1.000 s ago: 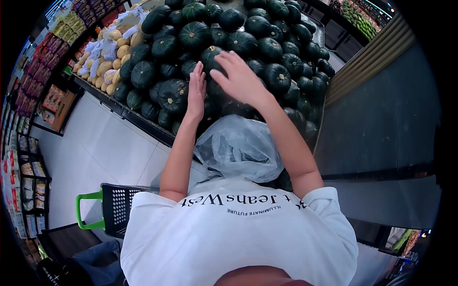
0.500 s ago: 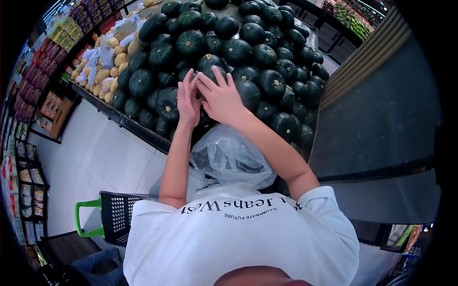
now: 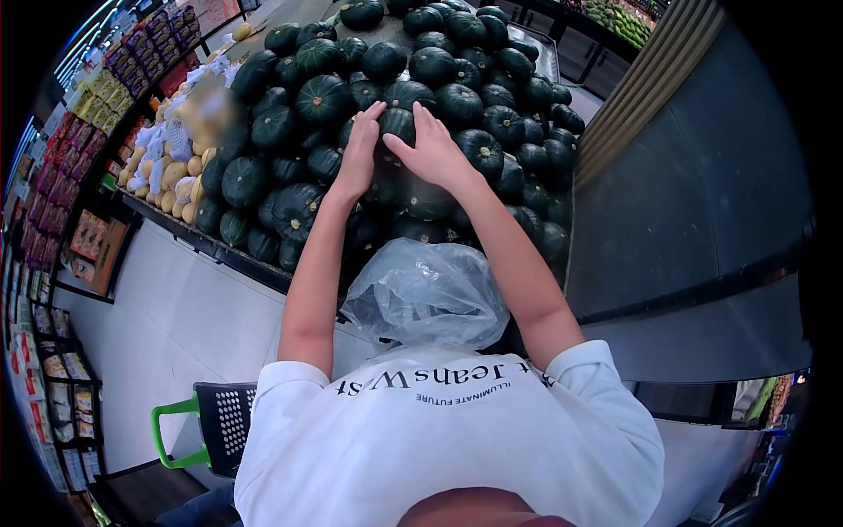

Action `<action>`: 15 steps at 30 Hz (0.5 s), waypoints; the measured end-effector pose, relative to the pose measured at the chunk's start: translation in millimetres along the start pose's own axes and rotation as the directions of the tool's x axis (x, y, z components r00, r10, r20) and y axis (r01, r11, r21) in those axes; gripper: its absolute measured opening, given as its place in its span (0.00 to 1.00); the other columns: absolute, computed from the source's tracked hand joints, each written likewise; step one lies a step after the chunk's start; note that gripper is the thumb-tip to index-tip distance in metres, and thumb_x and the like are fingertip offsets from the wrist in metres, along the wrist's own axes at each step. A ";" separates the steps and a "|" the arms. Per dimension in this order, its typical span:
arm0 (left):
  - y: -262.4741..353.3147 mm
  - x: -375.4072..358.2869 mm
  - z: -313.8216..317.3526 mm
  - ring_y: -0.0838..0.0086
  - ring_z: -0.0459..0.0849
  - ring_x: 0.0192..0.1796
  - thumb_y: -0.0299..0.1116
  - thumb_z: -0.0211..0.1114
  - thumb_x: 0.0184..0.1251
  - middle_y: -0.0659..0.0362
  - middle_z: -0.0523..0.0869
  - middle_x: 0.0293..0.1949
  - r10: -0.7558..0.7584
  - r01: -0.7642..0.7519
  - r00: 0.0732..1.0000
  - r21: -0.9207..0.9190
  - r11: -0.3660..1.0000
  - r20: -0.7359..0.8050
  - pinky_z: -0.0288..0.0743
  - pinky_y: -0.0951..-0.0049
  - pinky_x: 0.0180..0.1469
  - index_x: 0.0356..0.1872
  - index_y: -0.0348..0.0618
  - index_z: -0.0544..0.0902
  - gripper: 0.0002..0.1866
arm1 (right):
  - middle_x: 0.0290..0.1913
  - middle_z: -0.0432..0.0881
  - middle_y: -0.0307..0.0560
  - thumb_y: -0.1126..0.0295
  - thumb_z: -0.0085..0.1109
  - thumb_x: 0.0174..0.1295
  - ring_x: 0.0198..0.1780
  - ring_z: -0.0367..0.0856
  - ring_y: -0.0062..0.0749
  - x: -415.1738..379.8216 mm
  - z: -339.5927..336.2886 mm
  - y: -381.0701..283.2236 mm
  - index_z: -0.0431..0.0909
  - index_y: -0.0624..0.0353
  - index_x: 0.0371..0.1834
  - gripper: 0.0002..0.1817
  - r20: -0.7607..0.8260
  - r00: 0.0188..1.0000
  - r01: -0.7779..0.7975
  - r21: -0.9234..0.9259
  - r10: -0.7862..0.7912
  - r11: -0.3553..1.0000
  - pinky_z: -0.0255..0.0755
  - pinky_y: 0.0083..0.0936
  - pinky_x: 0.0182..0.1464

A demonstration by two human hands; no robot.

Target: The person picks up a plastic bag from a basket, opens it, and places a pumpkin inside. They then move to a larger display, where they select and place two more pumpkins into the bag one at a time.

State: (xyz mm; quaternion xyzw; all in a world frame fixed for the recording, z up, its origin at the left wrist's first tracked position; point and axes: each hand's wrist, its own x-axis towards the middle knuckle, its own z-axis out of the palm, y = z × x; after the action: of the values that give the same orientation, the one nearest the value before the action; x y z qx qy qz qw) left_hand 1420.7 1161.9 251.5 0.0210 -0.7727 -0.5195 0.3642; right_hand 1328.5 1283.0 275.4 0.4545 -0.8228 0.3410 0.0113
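Dark green pumpkins [image 3: 322, 99] are piled high on a display stand. Near the middle of the pile, one pumpkin [image 3: 399, 128] sits between my hands. My left hand [image 3: 358, 154] lies along its left side with the fingers stretched forward. At its right side is my right hand [image 3: 430, 151], thumb apart from the fingers. Both hands seem to hold this pumpkin from its two sides. A crumpled clear plastic bag [image 3: 426, 294] lies between my forearms, in front of my shirt.
Yellow melons [image 3: 177, 174], some in white netting, lie left of the pumpkins. A black basket [image 3: 230, 422] with a green handle [image 3: 158, 430] stands at the lower left. Packaged goods fill shelves [image 3: 66, 189] at the far left. A dark panel [image 3: 702, 184] rises at the right.
My hands have moved apart and now sit on either side of one pumpkin. The view has shifted slightly, with the pile a little further left and up.
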 end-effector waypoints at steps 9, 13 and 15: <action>10.7 -19.3 0.7 0.62 0.54 0.72 0.41 0.42 0.68 0.50 0.63 0.67 -0.041 0.020 0.975 -0.094 0.995 -0.218 0.41 0.64 0.72 0.65 0.37 0.63 0.27 | 0.72 0.49 0.61 0.46 0.47 0.63 0.73 0.46 0.54 -15.3 -34.0 -1.0 0.48 0.64 0.71 0.42 -0.089 0.995 0.047 0.063 -0.042 0.997 0.46 0.39 0.71; 53.3 -71.5 10.0 0.63 0.57 0.71 0.36 0.45 0.66 0.50 0.64 0.66 0.014 -0.057 0.957 -0.139 0.989 -0.288 0.42 0.63 0.72 0.65 0.36 0.63 0.27 | 0.68 0.59 0.59 0.53 0.55 0.61 0.69 0.60 0.49 -60.5 -90.4 -6.8 0.57 0.58 0.68 0.35 -0.127 0.990 0.089 0.281 -0.055 0.955 0.59 0.37 0.66; 61.5 -110.3 24.7 0.62 0.60 0.70 0.32 0.47 0.60 0.48 0.67 0.64 0.070 -0.091 0.976 -0.093 0.992 -0.206 0.45 0.63 0.72 0.62 0.34 0.66 0.27 | 0.58 0.74 0.54 0.64 0.57 0.62 0.58 0.74 0.37 -88.1 -99.3 -5.6 0.65 0.56 0.64 0.27 -0.153 0.988 0.058 0.456 0.014 0.888 0.68 0.29 0.57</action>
State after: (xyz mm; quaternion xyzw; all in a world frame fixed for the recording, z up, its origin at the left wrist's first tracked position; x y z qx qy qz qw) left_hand 1508.5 1254.9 237.4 0.0237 -0.7044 -0.5381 0.4623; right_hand 1355.5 1403.0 325.7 0.4262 -0.7105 0.5592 -0.0297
